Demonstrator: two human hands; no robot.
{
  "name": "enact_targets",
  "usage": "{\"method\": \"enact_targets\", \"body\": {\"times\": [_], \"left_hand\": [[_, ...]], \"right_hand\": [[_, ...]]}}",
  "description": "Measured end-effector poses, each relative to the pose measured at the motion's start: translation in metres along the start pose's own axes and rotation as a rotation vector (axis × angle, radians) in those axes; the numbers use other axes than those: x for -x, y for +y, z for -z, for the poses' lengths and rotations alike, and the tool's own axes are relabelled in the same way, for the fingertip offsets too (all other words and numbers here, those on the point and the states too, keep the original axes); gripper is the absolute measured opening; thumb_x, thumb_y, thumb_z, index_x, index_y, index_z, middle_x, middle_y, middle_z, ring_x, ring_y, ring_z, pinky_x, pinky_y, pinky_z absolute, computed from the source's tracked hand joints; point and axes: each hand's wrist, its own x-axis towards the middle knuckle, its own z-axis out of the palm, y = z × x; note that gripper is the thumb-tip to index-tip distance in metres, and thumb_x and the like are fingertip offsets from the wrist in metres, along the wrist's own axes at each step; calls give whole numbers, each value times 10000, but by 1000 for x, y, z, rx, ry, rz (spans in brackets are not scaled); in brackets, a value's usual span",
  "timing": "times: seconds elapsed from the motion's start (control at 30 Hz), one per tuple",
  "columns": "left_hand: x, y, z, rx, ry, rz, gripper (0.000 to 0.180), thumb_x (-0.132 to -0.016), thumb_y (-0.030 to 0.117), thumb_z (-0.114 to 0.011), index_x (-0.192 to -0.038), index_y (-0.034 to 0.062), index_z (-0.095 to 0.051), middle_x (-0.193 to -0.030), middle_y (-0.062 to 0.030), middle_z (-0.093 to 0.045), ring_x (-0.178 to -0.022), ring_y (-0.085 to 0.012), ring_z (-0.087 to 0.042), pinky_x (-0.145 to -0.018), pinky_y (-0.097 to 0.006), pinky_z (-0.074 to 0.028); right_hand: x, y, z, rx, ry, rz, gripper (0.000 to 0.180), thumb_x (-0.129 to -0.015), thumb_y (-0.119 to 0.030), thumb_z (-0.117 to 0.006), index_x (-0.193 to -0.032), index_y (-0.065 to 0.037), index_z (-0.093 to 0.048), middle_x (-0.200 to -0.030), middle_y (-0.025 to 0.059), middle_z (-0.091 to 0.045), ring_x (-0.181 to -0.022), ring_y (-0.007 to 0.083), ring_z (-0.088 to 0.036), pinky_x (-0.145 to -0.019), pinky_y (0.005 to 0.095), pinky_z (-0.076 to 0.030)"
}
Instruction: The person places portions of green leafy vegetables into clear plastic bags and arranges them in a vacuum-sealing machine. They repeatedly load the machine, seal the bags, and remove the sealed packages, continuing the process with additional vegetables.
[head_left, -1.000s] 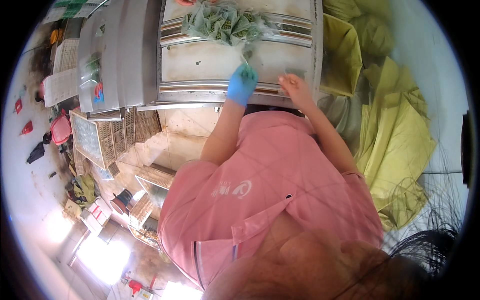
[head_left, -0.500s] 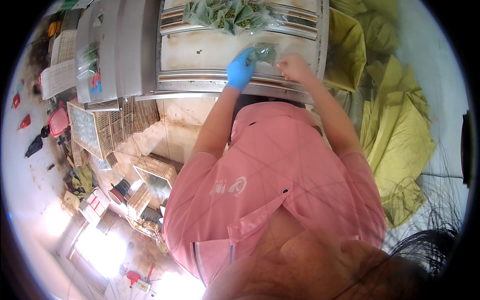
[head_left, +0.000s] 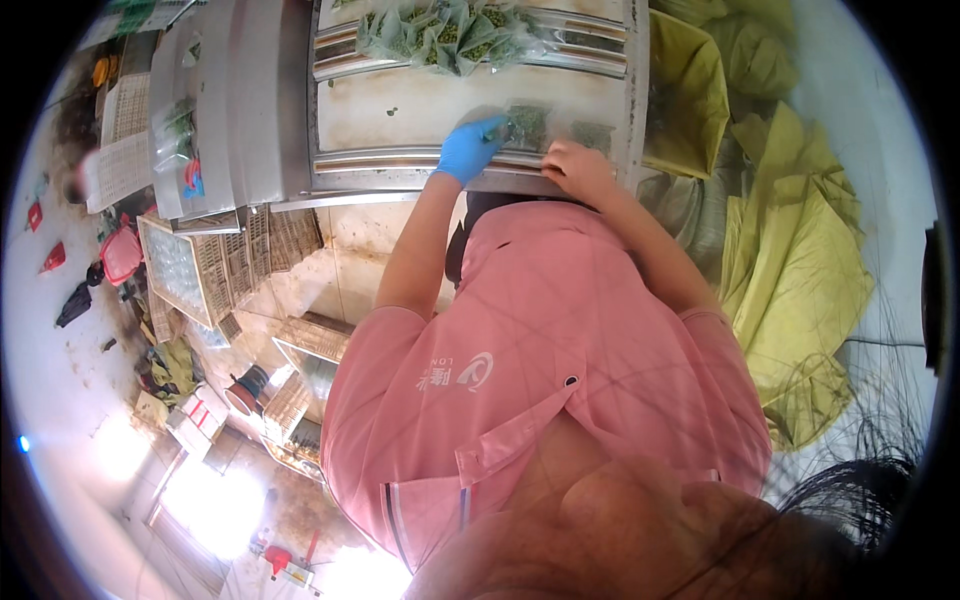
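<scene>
Head view: gloved left hand (head_left: 468, 148) fingers pinch a clear packet (head_left: 527, 122) of green bits on the metal desk (head_left: 400, 110); bare right hand (head_left: 578, 168) rests just beside it, fingers loosely curled, holding nothing.

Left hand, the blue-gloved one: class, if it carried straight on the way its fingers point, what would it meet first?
The left hand points up and right, fingertips already at a small clear packet of green contents. Beyond lies the pile of similar packets, though depth is unclear.
</scene>
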Motion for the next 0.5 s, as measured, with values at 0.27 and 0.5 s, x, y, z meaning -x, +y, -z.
{"method": "enact_targets", "body": {"times": [0.27, 0.5], "left_hand": [[-8, 15, 15, 801, 304, 280, 350, -897, 276, -640, -1180, 70, -624, -1023, -116, -682, -871, -253, -662, -820, -394, -527], [-71, 2, 7, 2220, 177, 423, 230, -954, 230, -567, -995, 8, -606, -952, -97, -659, -867, -242, -625, -885, -422, -502]], "right_hand": [[16, 16, -11, 119, 44, 292, 53, -752, -121, -588, -802, -103, -592, -893, 34, -562, -857, 241, -591, -675, 351, -536], [-3, -12, 4, 36, -54, 237, 98, -774, -146, -643, -824, -70, -607, -937, 68, -567, -890, 262, -586, -711, 364, -524]]}}
